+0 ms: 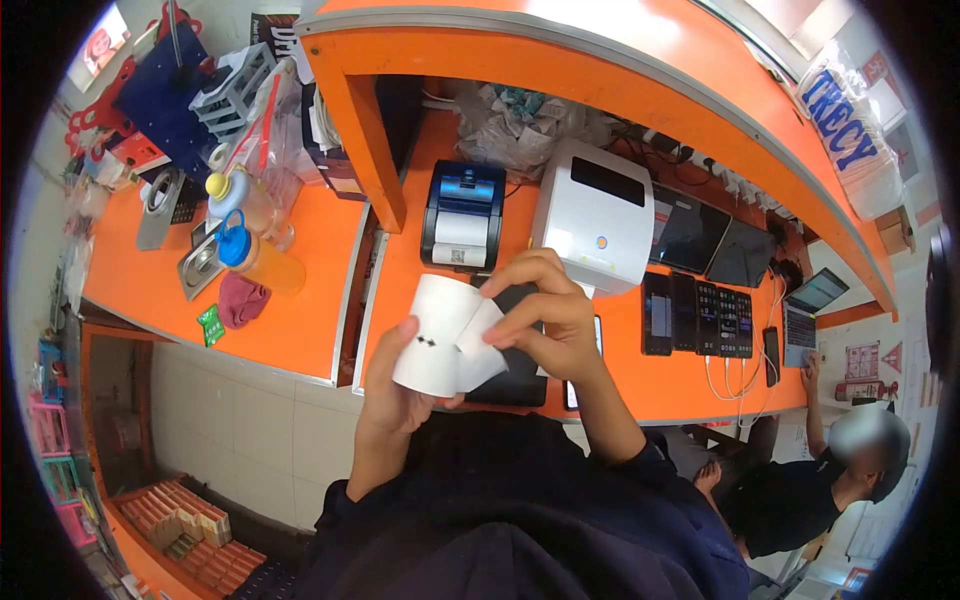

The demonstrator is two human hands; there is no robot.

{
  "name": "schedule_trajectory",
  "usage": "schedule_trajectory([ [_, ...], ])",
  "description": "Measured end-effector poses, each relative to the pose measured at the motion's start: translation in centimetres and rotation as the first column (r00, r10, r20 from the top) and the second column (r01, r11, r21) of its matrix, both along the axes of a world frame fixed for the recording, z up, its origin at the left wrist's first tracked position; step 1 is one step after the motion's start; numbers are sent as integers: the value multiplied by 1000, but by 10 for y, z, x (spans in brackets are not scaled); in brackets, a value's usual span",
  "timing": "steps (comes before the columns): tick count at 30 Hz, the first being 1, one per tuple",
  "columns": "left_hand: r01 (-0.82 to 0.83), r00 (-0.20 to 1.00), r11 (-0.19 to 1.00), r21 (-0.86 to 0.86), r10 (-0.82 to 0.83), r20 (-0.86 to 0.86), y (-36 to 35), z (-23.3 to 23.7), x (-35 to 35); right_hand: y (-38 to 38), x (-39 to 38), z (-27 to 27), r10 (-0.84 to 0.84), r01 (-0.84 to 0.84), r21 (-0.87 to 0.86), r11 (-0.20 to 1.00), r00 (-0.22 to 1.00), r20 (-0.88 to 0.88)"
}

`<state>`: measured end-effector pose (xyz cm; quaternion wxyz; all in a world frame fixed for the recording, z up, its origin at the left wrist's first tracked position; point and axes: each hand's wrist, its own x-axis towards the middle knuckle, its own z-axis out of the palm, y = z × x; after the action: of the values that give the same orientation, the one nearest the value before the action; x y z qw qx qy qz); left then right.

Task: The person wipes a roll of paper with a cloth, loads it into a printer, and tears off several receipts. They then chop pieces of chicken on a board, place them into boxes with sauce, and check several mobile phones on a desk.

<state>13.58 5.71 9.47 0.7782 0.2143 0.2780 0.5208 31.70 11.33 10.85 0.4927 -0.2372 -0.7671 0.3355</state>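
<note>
My left hand [388, 385] is wrapped round a roll of white paper [432, 300], with the thumb on its near left side. Small black diamond marks show on the paper. At the roll's right side, my right hand [550, 312] pinches the loose end of the paper [483, 368] between thumb and fingers. Just beyond the roll stands a small black and blue label printer [465, 205], with a printed strip coming out of its front. A flat black object [525, 380] lies beneath my hands, partly hidden by them.
Right of the small printer sits a larger white printer [600, 215]. Several phones [700, 318] with cables lie farther right, near a laptop [800, 325] and a seated person [800, 500]. Bottles [265, 265] and a red cloth [242, 302] are on the left table. An orange shelf [560, 55] overhangs the back.
</note>
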Motion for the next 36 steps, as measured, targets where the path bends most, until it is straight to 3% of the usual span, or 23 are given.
schedule_trajectory([
  [2, -27, 990, 995, -91, 39, 134, 2, 3, -3, 3, 11, -15, 164, -189, -168, 967, 974, -153],
  [3, -28, 990, 995, -93, 40, 134, 2, 5, -2, 3, 11, -15, 165, -190, -170, 967, 974, -153],
  [5, -121, 988, 991, 52, 126, -92, 2, 9, 4, 2, 10, -14, 99, -261, -358, 896, 905, -413],
  [6, -122, 988, 991, 53, 126, -92, 2, 10, 7, 1, 12, -10, 51, -198, -382, 903, 931, -362],
  [7, -152, 964, 983, 104, 171, -206, 2, 10, 9, -2, 10, -4, 51, -198, -381, 903, 931, -362],
  [8, -173, 924, 972, 157, 215, -316, 2, 11, 12, -9, 7, 4, -42, 14, -244, 970, 993, -112],
  [9, -167, 925, 973, 156, 210, -317, 2, 12, 15, -16, 1, 15, -184, 191, -50, 980, 975, 124],
  [11, -205, 904, 955, 216, 269, -333, 3, 14, 21, -27, -13, 22, -241, 251, -83, 964, 963, 120],
  [12, -200, 905, 956, 216, 265, -334, 2, 12, 21, -31, -17, 16, -227, 214, -328, 920, 974, -2],
  [14, -173, 930, 970, 171, 218, -294, 0, 6, 19, -33, -23, 10, -217, -48, -657, 752, 924, -316],
  [17, -82, 976, 995, 64, 93, -195, 0, 3, 13, -32, -15, -1, -121, -47, -581, 812, 961, -247],
  [19, -103, 986, 994, 36, 107, -128, 1, 5, 16, -31, -19, -8, -146, -73, -591, 804, 938, -315],
  [22, -132, 991, 990, 48, 132, -5, 4, -2, 13, -25, -22, -19, -292, -18, -663, 748, 889, -353],
  [24, -144, 989, 986, 84, 140, 52, 4, -5, 13, -23, -21, -25, -356, -111, -749, 653, 828, -434],
  [25, -181, 983, 979, 91, 181, 14, 4, -6, 14, -24, -24, -24, -354, -112, -749, 653, 829, -433],
  [26, -217, 975, 971, 100, 220, -25, 4, -5, 16, -27, -30, -22, -510, 193, -664, 722, 797, -323],
  [27, -217, 975, 971, 100, 220, -24, 4, -5, 18, -32, -33, -20, -664, 484, -518, 705, 708, -242],
  [28, -240, 963, 963, 126, 252, -97, 2, -4, 21, -40, -29, -19, -665, 485, -518, 704, 707, -241],
  [29, -261, 943, 953, 155, 286, -169, 2, -4, 23, -50, -23, -19, -704, 697, -102, 710, 695, -149],
  [30, -263, 943, 952, 155, 288, -170, 2, -5, 25, -55, -19, -18, -760, 733, 345, 586, 645, -80],
  [31, -276, 921, 934, 225, 324, -216, 2, -8, 26, -55, -21, -9, -759, 733, 343, 588, 646, -79],
  [33, -279, 897, 914, 294, 357, -261, 0, -11, 27, -51, -26, 12, -446, 453, -14, 891, 882, 153],
  [36, -252, 884, 877, 408, 380, -271, -1, -13, 28, -47, -28, 8, -427, 434, -216, 875, 901, 77],
])
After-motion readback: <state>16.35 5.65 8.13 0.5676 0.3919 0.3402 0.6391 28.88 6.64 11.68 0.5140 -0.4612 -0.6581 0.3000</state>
